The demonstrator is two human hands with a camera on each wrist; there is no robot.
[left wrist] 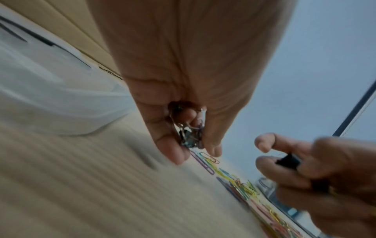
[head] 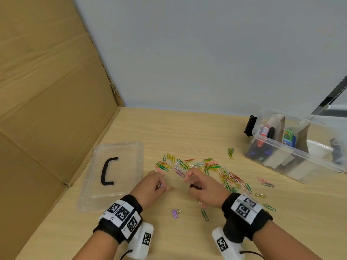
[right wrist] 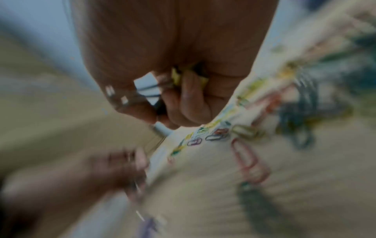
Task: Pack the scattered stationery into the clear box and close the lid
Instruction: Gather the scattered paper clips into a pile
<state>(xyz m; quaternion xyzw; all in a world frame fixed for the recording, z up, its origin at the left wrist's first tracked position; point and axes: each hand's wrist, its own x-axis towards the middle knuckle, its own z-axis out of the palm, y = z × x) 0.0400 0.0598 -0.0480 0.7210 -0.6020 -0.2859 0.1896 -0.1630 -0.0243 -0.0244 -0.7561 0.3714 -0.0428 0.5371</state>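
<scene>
Both hands sit low over the wooden surface (head: 187,128), close together at the near edge of the scattered paper clips (head: 199,167). Left hand (head: 151,186) has its fingers curled round a small bunch of metal binder clips (left wrist: 188,132); the left wrist view shows the wire handles and dark bodies pinched between thumb and fingertips. Right hand (head: 204,190) is also curled, gripping a black binder clip (head: 194,186) and, in its blurred wrist view, something yellow deeper in the palm that I cannot identify.

Coloured paper clips lie in a loose band just beyond the fingertips of both hands and trail off to the right past the right wrist. A purple binder clip (head: 176,212) lies on the surface between the two wrists, near a single green paper clip (head: 204,214).

Well to the right and farther back stands the clear box (head: 293,156), open, with markers and other items inside. Its clear lid (head: 120,188), with a black handle (head: 108,170), lies flat on the surface just left of the left hand, beside a cardboard wall (head: 47,91).
</scene>
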